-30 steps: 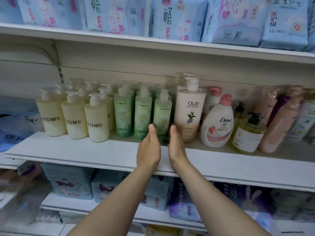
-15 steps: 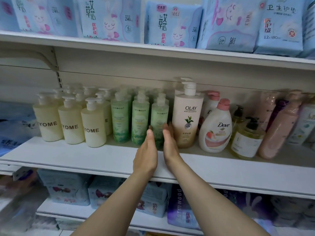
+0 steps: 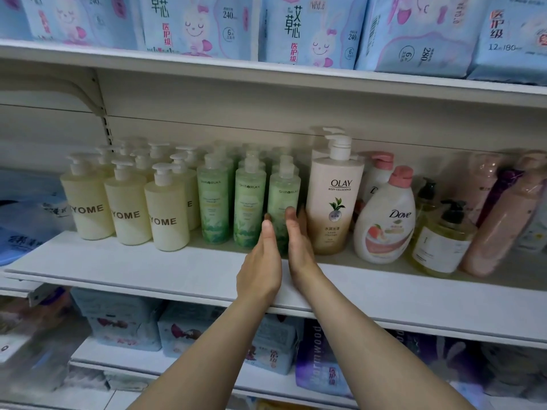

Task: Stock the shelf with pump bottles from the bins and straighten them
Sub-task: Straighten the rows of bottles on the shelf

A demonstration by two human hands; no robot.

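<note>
green pump bottle [image 3: 283, 202] stands upright, label forward, between flat straight-fingered hands [image 3: 278, 255].

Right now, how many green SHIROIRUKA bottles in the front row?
3: left green translucent bottle, middle one, right one between both flat hands. More stand behind, partly hidden.

I read YOME on three cream pump bottles [image 3: 166, 214], SHIROIRUKA on the green bottles [image 3: 249, 208], OLAY BODY CELLSCIENCE on the tall beige bottle [image 3: 336, 202], Dove on the white bottle [image 3: 384, 220], and 240 on a blue pack [image 3: 195, 22] above
</note>
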